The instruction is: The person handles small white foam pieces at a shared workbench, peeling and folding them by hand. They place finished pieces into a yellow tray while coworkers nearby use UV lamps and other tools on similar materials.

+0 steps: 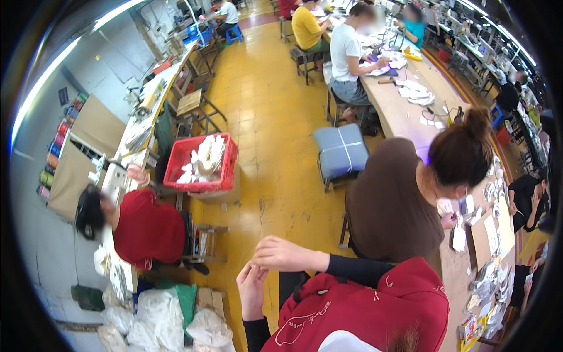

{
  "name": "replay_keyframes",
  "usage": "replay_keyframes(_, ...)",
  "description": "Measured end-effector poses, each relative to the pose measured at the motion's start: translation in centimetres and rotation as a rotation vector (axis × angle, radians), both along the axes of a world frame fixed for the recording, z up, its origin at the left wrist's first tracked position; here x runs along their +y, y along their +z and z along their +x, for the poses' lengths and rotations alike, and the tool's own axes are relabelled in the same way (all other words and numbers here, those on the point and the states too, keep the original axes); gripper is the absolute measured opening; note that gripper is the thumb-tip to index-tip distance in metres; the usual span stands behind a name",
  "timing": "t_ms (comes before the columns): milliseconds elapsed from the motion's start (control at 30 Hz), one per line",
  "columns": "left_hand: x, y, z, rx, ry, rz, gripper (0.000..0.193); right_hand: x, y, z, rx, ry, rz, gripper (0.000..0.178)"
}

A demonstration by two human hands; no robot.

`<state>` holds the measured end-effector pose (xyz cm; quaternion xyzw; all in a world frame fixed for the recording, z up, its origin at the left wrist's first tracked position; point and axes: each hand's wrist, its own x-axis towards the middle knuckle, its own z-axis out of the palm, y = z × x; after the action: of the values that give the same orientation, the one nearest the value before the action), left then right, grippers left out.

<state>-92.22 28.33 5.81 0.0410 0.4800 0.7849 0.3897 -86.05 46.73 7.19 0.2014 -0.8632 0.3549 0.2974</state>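
My left hand [252, 290] is raised in front of my red hoodie [363, 308], its fingers bent and pressed together at the tips. My right hand [285, 254] comes across from the right, and its curled fingers meet the left fingertips. Whatever may be between the fingers is too small or hidden to make out. Black sleeves cover both my forearms. Both hands are held over the yellow floor [264, 211], apart from any table.
A red crate [202, 186] of white pieces stands ahead to the left, near a seated person in red [149, 226]. Close on the right, a person in brown [393, 202] sits at a long worktable [463, 270]. A strapped grey-blue bundle [341, 151] rests ahead; plastic bags [158, 317] lie lower left.
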Motion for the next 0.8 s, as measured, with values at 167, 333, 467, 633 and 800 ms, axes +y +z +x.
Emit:
replay_keyframes(167,7.1,-1.8,-8.8,-0.19,-0.011,0.068,0.021,6.5,-0.8,-8.4,0.049,-0.049,-0.023,0.029)
replay_keyframes(333,17.1,-3.1,-19.0,-0.562,-0.23,0.068,0.017,13.1,-1.1,-13.8,0.133,-0.414,-0.197,0.034)
replay_keyframes(467,27.2,-1.0,-26.5,-0.239,-0.628,-0.155,0.019,20.0,0.2,-16.7,0.112,-0.764,-0.222,0.035)
replay_keyframes(633,40.5,0.1,-32.0,0.057,-1.073,-0.162,0.023,26.9,-1.0,-18.9,0.027,-1.094,-0.183,0.03)
replay_keyframes(800,53.0,-0.7,-33.2,-0.039,-1.178,-0.19,0.024,36.8,-2.2,-19.6,0.033,-1.159,-0.134,0.026)
